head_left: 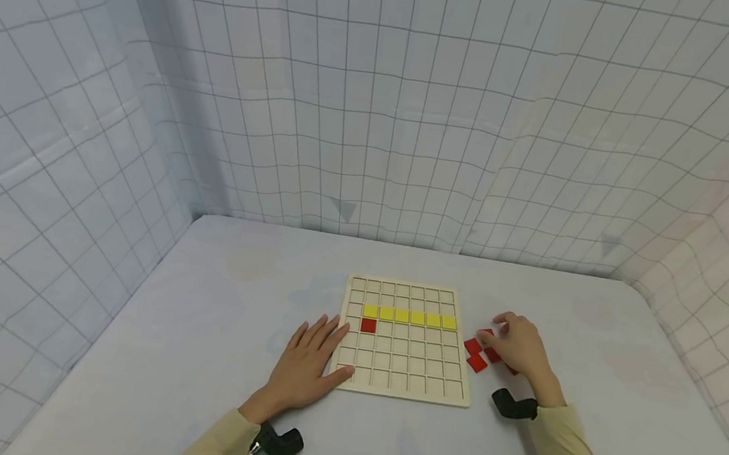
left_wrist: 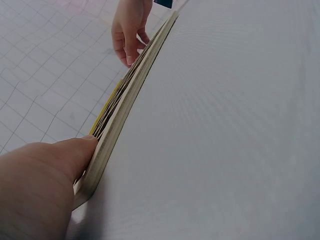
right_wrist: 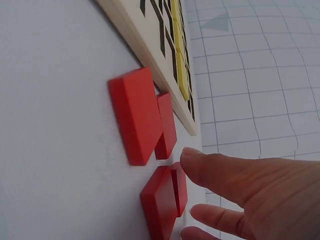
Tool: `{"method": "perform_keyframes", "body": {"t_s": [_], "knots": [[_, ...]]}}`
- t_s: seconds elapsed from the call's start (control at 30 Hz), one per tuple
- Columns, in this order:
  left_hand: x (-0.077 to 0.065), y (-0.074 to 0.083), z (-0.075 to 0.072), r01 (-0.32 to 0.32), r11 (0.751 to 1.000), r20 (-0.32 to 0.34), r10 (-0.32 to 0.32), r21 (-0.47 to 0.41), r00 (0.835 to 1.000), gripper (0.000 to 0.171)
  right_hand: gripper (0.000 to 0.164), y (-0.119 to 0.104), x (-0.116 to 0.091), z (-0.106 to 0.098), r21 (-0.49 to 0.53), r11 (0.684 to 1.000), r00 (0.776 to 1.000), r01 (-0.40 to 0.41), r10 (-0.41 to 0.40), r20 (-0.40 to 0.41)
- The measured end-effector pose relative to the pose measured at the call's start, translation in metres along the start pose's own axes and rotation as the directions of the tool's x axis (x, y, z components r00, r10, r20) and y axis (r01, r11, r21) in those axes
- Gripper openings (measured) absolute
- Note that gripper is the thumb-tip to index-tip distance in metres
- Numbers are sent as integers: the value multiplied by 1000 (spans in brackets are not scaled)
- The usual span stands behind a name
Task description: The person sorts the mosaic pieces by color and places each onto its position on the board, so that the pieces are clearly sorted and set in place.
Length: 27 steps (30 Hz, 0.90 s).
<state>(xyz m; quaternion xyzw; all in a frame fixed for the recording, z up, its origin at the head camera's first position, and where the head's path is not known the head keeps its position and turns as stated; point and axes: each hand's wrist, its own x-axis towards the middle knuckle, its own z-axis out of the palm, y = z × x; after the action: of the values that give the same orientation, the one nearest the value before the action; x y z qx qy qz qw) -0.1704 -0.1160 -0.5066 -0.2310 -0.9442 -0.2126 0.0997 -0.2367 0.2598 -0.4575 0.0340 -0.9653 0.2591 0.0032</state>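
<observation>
A cream wooden grid board point(head_left: 400, 393) lies flat on the table. One row holds several yellow square tiles point(head_left: 401, 316), with a single red tile point(head_left: 368, 325) in the row below, at its left. My left hand point(head_left: 304, 371) rests with fingers spread at the board's left edge. In the left wrist view its thumb point(left_wrist: 70, 152) lies on the board's border. To the right of the board, my right hand point(head_left: 523, 348) hovers over several loose red tiles point(head_left: 477, 362). The right wrist view has its thumb point(right_wrist: 215, 170) and fingers apart beside the tiles, with nothing between them.
The pale table point(head_left: 223, 302) extends around the board. Sheets with a grid pattern point(head_left: 390, 111) hang behind the table and at both sides. Each wrist carries a black camera mount point(head_left: 280, 444).
</observation>
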Motion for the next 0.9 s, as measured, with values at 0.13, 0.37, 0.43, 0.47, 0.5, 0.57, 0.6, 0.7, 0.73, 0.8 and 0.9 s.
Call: {"method": "perform_keyframes", "body": {"t_s": [0.13,0.37,0.43,0.47,0.5,0.57,0.6,0.7,0.73,0.8,0.9], "knots": [[0,1,-1,0,1000,0,0,-2,1000,73,48,2,0,-1,7,1000,1000,-10,10,12],[1,-1,-1,-2,1000,-2,2,7,1000,73,44,4,0,-1,30,998,997,-63,61,44],[1,-1,-1,-3,1000,-2,3,4,1000,73,41,3,-1,0,30,997,996,-75,73,46],[1,-1,-1,-5,1000,-4,5,3,1000,72,39,2,-1,0,28,997,996,-75,74,44],[1,-1,-1,-6,1000,-4,6,3,1000,72,38,1,-2,-1,26,997,996,-75,74,42],[1,-2,-1,-7,1000,-3,7,1,1000,72,36,0,-3,-1,21,997,996,-77,77,37],[1,-2,-1,-7,1000,-1,7,2,1000,72,35,-1,-3,-1,18,997,996,-77,77,36],[1,-2,-1,-4,1000,3,4,6,1000,73,35,-4,-3,-2,4,997,996,-79,79,32],[1,-3,0,-4,1000,3,4,8,1000,73,35,-4,-2,-3,-1,997,996,-82,82,32],[1,-2,0,-1,1000,2,1,10,1000,73,35,-5,-1,-2,-12,996,996,-85,85,35],[0,-2,0,3,1000,2,-3,7,1000,73,34,-5,1,-2,-27,996,995,-87,88,42]]}}
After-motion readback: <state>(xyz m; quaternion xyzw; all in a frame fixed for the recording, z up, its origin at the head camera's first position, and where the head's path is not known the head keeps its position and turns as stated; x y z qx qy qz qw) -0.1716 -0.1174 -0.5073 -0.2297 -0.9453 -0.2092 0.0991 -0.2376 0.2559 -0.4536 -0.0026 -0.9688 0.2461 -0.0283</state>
